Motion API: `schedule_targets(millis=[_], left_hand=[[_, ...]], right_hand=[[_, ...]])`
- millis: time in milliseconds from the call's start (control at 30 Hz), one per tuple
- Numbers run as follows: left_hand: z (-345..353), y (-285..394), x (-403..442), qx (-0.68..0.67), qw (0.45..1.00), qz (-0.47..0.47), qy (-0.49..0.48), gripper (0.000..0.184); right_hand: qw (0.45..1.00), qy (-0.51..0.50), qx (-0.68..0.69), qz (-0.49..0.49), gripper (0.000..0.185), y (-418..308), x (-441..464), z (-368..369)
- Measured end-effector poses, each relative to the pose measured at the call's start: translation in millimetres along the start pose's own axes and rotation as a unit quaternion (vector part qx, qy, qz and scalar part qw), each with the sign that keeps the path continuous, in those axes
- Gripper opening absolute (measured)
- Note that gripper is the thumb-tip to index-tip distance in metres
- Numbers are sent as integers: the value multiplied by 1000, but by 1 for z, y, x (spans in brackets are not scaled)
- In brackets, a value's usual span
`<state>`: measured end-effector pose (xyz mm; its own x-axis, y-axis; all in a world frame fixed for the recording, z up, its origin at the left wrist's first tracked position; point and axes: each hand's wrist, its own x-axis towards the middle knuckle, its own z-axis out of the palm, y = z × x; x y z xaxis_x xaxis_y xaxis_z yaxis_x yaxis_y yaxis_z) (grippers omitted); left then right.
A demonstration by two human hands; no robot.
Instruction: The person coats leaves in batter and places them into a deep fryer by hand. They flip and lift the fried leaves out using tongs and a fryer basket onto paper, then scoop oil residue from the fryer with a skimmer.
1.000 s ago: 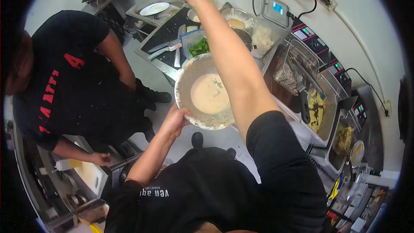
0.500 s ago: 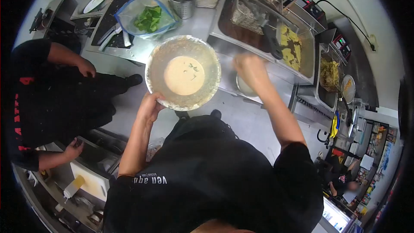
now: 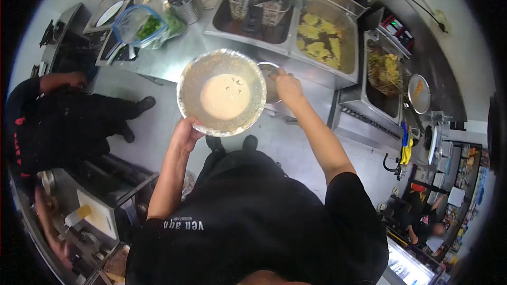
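Observation:
My left hand [image 3: 186, 134] grips the near-left rim of a wide metal mixing bowl [image 3: 190, 84], its thumb over the edge. Inside lies a pale, creamy batter [image 3: 222, 99] with a few dark green bits on it. My right hand [image 3: 288, 88] is just right of the bowl, its fingers curled down into a second, smaller round container [image 3: 271, 92]. The mixing bowl partly covers that container. What those fingers hold, if anything, is too hidden to name.
Ahead are fryers, one with wire baskets [image 3: 262, 8], another with yellow pieces [image 3: 319, 37] in oil. On the steel counter [image 3: 166, 63] sit a plastic bag of green leaves [image 3: 149, 26], knives [image 3: 117, 53] and a perforated metal canister [image 3: 186, 5]. A co-worker [image 3: 58, 121] stands at left.
My right hand has come down from above the smaller container, its fingers now inside the rim. The view has shifted. The co-worker's arms have moved; my left hand still holds the bowl.

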<state>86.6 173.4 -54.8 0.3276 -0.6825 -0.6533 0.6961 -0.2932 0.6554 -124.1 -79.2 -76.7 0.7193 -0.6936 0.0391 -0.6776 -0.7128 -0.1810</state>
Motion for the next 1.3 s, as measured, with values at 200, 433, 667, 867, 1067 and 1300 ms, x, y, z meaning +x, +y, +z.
schedule_targets(millis=[200,433,667,867,1067,1300], left_hand=[[27,-5,-9,23,1000,-8,19,60],[41,1,-5,62,998,10,4,59],[55,13,-4,61,997,7,-38,56],[51,16,-2,57,996,5,-70,59],[50,20,-4,68,995,-5,-67,61],[43,21,3,80,993,-12,-87,59]], right_hand=[[997,-52,-19,-51,22,24,-1,-5],[981,192,-3,-18,17,-12,-4,-81],[997,22,-24,-74,13,-57,4,-51],[999,5,-32,-43,14,-48,14,-24],[995,8,-49,-92,15,-45,10,-7],[996,-38,-32,-77,16,-54,4,-6]])
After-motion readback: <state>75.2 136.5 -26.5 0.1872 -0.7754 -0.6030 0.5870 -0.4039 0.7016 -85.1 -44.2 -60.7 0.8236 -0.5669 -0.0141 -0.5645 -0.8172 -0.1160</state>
